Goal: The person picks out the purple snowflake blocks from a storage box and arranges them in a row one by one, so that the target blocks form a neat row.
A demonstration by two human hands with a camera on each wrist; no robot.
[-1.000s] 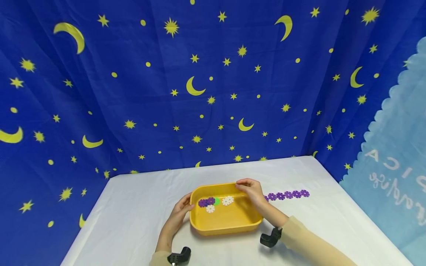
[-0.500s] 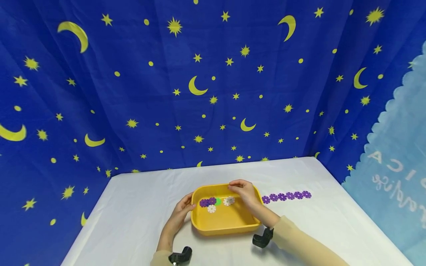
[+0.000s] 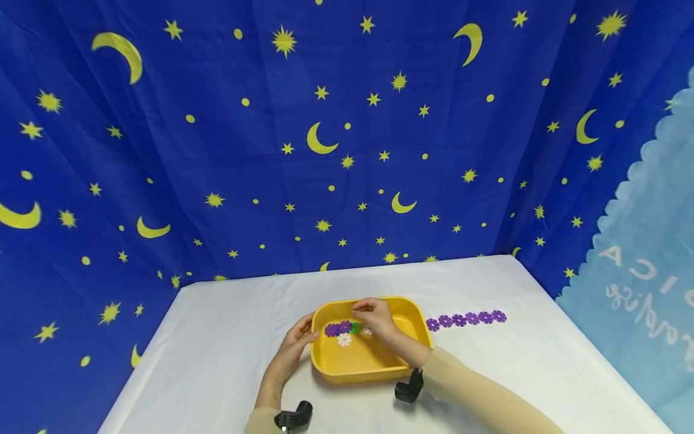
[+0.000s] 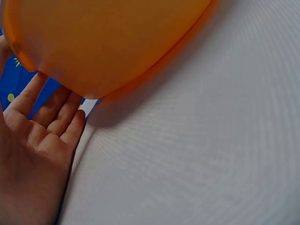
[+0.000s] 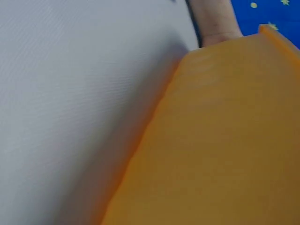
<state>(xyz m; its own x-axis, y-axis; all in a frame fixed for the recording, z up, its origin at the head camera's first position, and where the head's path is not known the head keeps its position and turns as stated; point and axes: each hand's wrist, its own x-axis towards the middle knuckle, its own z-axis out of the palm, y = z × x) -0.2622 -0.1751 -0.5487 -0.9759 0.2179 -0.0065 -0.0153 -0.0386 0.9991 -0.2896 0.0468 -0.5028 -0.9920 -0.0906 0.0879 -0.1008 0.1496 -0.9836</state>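
Note:
A yellow plastic tub (image 3: pixel 368 377) stands on the white table. My left hand (image 3: pixel 293 346) holds its left end, thumb over the rim and fingers against the outside wall; the left wrist view shows the palm (image 4: pixel 40 150) beside the tub. My right hand (image 3: pixel 376 319) is inside the tub near the back wall, fingertips bent together above a green flower-shaped disc (image 3: pixel 355 327). I cannot tell whether they pinch anything. Purple discs (image 3: pixel 338 329) and a white disc (image 3: pixel 344 339) lie left of it. Another white disc (image 3: pixel 368 331) is mostly hidden under the hand.
A straight row of several purple flower-shaped discs (image 3: pixel 459 320) lies on the table (image 3: pixel 228 337) to the right of the tub. Behind the table hangs a blue curtain (image 3: pixel 260 181) with yellow moons and stars; a light blue cloth (image 3: pixel 650 259) hangs at the right.
My right hand has moved left from the tub's back right rim to over the discs inside, covering most of the white pair. My left hand keeps its hold on the tub.

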